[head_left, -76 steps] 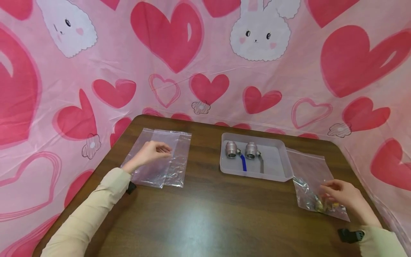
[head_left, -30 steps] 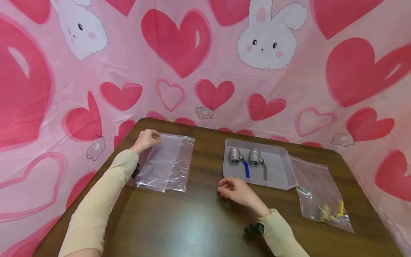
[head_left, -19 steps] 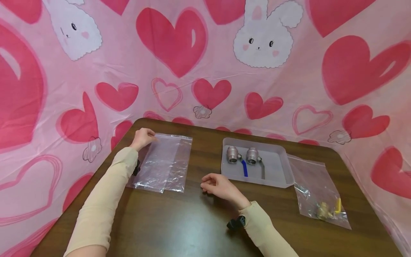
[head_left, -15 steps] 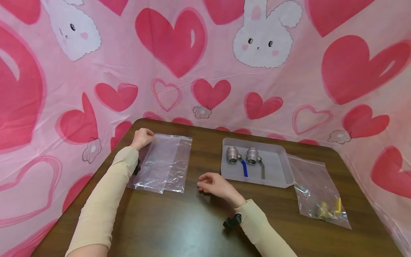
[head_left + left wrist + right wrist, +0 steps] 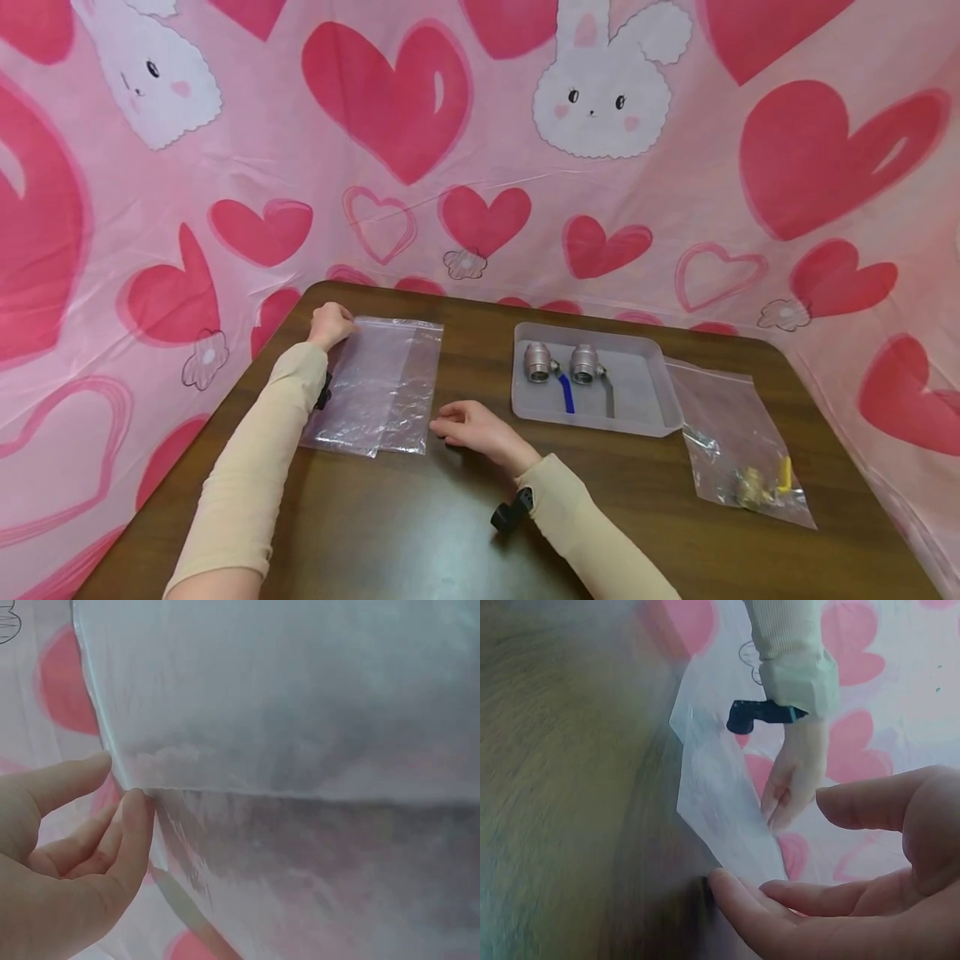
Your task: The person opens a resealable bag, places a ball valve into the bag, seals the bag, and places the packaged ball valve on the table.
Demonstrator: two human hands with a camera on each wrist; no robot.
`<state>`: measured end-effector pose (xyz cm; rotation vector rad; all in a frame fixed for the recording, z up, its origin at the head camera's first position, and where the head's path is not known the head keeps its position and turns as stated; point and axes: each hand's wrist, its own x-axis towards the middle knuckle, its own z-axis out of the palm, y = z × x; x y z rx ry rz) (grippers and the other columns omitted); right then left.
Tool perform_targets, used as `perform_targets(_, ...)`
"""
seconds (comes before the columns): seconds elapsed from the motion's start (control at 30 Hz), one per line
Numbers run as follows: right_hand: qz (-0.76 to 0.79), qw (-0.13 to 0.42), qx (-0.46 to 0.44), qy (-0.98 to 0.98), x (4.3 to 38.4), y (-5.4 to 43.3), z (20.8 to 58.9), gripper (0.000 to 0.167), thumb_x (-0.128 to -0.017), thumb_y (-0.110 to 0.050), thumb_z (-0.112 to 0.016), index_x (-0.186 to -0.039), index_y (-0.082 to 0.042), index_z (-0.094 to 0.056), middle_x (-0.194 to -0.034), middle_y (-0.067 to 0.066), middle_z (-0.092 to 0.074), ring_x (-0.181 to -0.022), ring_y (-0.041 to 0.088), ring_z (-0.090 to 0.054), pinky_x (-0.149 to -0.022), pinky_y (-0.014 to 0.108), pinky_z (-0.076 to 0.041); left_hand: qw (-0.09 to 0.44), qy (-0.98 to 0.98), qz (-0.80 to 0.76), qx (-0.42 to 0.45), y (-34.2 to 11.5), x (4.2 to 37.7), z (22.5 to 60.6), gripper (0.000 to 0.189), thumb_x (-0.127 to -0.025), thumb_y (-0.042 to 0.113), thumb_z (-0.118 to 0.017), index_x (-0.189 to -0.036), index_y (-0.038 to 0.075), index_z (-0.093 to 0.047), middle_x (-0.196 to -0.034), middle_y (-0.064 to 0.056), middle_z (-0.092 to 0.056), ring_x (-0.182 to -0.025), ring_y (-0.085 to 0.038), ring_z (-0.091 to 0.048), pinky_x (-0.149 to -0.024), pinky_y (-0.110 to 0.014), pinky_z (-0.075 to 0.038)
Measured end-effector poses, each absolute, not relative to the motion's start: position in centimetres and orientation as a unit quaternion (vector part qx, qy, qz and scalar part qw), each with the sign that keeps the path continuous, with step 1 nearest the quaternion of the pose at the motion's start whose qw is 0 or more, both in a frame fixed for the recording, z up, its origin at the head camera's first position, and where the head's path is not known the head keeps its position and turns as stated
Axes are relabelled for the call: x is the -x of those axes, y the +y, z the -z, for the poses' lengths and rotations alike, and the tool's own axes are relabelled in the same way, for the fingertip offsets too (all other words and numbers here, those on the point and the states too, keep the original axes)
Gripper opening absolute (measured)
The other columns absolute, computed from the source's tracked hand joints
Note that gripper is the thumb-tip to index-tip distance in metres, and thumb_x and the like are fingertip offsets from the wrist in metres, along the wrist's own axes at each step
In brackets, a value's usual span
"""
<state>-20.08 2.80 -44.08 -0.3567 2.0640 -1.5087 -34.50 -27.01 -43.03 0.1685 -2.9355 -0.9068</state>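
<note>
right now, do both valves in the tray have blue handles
No, the left valve has a blue handle, the right valve a grey handle.

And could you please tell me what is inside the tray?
The tray holds a blue-handled valve and a grey-handled valve; whatever lies directly beneath them is covered.
</note>
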Motion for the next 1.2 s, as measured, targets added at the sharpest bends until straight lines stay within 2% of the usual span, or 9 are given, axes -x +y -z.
perform_targets(0.33, 0.594, 0.302, 0.113, 0.737, 20.2, 1.6, 44.1, 0.047, -0.1, -0.012, -0.056, -0.134, 0.018, -0.045, -0.129, 0.031, -0.059, -0.117, 0.035, -0.063, -0.102, 0.041, -0.052, 0.029, -0.946, 0.311, -0.092, -27.3, 35.7, 44.1, 0.035, -0.08, 0.013, -0.076, -0.105, -0.01, -0.07, -0.117, -0.029, -0.067, -0.116, -0.051, -0.055, -0.108, -0.057, -0.04)
perform_targets(0.57, 0.614, 0.303, 0.092, 0.723, 20.3, 1.2, 44.2, 0.046, -0.1, -0.01, -0.055, -0.134, 0.019, -0.043, -0.131, 0.032, -0.056, -0.119, 0.035, -0.061, -0.105, 0.043, -0.05, 0.026, -0.938, 0.327, -0.112, -27.4, 35.7, 44.2, 0.038, -0.077, 0.012, -0.075, -0.109, -0.007, -0.07, -0.119, -0.027, -0.067, -0.12, -0.049, -0.055, -0.108, -0.053, -0.043)
perform_targets(0.67, 0.615, 0.307, 0.092, 0.72, 20.3, 1.1, 44.2, 0.046, -0.101, -0.009, -0.054, -0.135, 0.019, -0.042, -0.132, 0.032, -0.055, -0.12, 0.036, -0.061, -0.105, 0.044, -0.05, 0.021, -0.934, 0.339, -0.116, -27.4, 35.5, 44.2, 0.036, -0.076, 0.01, -0.073, -0.108, -0.006, -0.071, -0.115, -0.026, -0.069, -0.107, -0.042, -0.061, -0.096, -0.044, -0.051)
perform_targets(0.73, 0.616, 0.307, 0.092, 0.719, 20.2, 1.1, 44.2, 0.046, -0.101, -0.009, -0.053, -0.135, 0.02, -0.042, -0.133, 0.033, -0.055, -0.121, 0.037, -0.06, -0.105, 0.044, -0.05, 0.019, -0.927, 0.357, -0.115, -27.4, 35.4, 44.2, 0.034, -0.077, 0.01, -0.073, -0.107, -0.006, -0.071, -0.109, -0.025, -0.07, -0.093, -0.031, -0.066, -0.083, -0.033, -0.056)
perform_targets(0.83, 0.617, 0.306, 0.096, 0.719, 20.1, 1.1, 44.2, 0.046, -0.101, -0.008, -0.053, -0.135, 0.021, -0.04, -0.134, 0.034, -0.053, -0.122, 0.039, -0.058, -0.105, 0.045, -0.05, 0.016, -0.915, 0.387, -0.115, -27.4, 35.5, 44.2, 0.032, -0.08, 0.011, -0.075, -0.106, -0.007, -0.07, -0.099, -0.019, -0.071, -0.068, -0.012, -0.065, -0.063, -0.018, -0.053)
perform_targets(0.9, 0.617, 0.306, 0.099, 0.719, 20.0, 1.1, 44.2, 0.046, -0.101, -0.008, -0.052, -0.135, 0.021, -0.04, -0.134, 0.034, -0.053, -0.123, 0.04, -0.058, -0.105, 0.045, -0.05, 0.015, -0.907, 0.404, -0.117, -27.4, 35.5, 44.3, 0.031, -0.082, 0.013, -0.076, -0.105, -0.007, -0.071, -0.092, -0.015, -0.072, -0.058, -0.006, -0.062, -0.055, -0.014, -0.051)
perform_targets(1.03, 0.615, 0.305, 0.101, 0.72, 20.0, 1.0, 44.3, 0.045, -0.1, -0.008, -0.053, -0.134, 0.021, -0.041, -0.133, 0.034, -0.053, -0.123, 0.04, -0.058, -0.105, 0.045, -0.05, 0.019, -0.902, 0.416, -0.112, -27.4, 35.6, 44.4, 0.027, -0.086, 0.016, -0.075, -0.102, -0.006, -0.071, -0.08, -0.008, -0.071, -0.055, -0.002, -0.057, -0.053, -0.013, -0.048)
perform_targets(1.2, 0.614, 0.305, 0.099, 0.721, 20.0, 1.0, 44.2, 0.046, -0.1, -0.008, -0.053, -0.135, 0.021, -0.041, -0.134, 0.034, -0.053, -0.124, 0.041, -0.057, -0.106, 0.046, -0.049, 0.008, -0.874, 0.477, -0.091, -27.4, 35.8, 44.3, 0.021, -0.093, 0.011, -0.065, -0.103, -0.007, -0.061, -0.086, -0.008, -0.066, -0.06, 0.0, -0.059, -0.059, -0.014, -0.052)
